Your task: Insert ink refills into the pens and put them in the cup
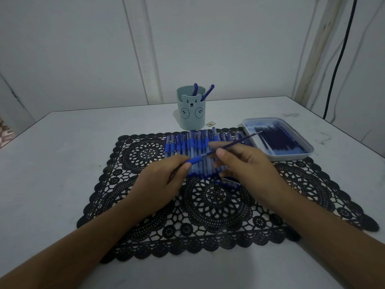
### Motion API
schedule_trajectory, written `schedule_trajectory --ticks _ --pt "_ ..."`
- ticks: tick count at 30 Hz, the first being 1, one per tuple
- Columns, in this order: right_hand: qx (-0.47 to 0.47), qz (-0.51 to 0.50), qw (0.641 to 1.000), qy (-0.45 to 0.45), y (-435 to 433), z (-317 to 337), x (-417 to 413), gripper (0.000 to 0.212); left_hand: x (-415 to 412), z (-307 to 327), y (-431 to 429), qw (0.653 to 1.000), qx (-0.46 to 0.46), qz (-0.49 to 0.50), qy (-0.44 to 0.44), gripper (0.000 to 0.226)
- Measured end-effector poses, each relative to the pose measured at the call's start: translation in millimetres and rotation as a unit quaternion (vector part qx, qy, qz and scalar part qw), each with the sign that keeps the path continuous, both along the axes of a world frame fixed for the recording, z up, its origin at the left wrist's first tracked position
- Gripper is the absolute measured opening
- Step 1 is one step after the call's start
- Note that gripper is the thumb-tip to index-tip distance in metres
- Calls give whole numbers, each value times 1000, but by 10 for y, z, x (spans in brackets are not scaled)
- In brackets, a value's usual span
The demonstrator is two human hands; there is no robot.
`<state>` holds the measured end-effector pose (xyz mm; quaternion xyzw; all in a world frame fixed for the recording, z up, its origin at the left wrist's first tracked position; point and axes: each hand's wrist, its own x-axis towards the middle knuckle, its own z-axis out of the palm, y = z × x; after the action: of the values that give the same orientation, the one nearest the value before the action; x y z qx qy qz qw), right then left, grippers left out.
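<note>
My left hand [160, 180] pinches a blue pen barrel [194, 160] by its grip end. My right hand [243, 163] pinches a thin blue ink refill [237, 142] whose lower end sits in the barrel, its tip pointing up right toward the tray. Behind both hands lies a row of several blue pens [195, 142] on the black lace mat [208, 205]. A pale blue bear cup [190, 115] stands behind the row with two pens [201, 91] in it. A pen part [227, 182] lies on the mat under my right hand.
A light tray [291, 156] with several dark refills [277, 138] sits at the right edge of the mat. The white table [62, 163] ends at a wall behind the cup. A black cable [341, 49] hangs at the far right.
</note>
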<state>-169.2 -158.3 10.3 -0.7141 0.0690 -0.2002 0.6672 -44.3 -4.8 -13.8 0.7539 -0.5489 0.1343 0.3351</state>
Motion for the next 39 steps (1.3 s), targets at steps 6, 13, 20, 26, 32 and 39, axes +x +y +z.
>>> schedule_trajectory --ticks 6,13,20,26,32,39 --pt "185 -49 977 -89 -39 85 23 15 6 10 2 1000 -12 1 7 38" --pt "-88 -57 994 28 -63 -16 24 16 -1 7 3 1000 -3 2 -1 39" --pt "-493 -17 866 85 -43 22 -39 24 8 6 6 1000 -3 13 1 41" --pt "-568 27 816 99 -18 -11 -60 21 2 15 6 1000 -2 15 2 41" --pt "-343 -110 933 -3 -49 51 -47 14 -5 5 6 1000 12 14 -8 42" --pt "-268 -129 954 -50 -26 63 -52 24 -24 19 8 1000 19 16 -14 43"
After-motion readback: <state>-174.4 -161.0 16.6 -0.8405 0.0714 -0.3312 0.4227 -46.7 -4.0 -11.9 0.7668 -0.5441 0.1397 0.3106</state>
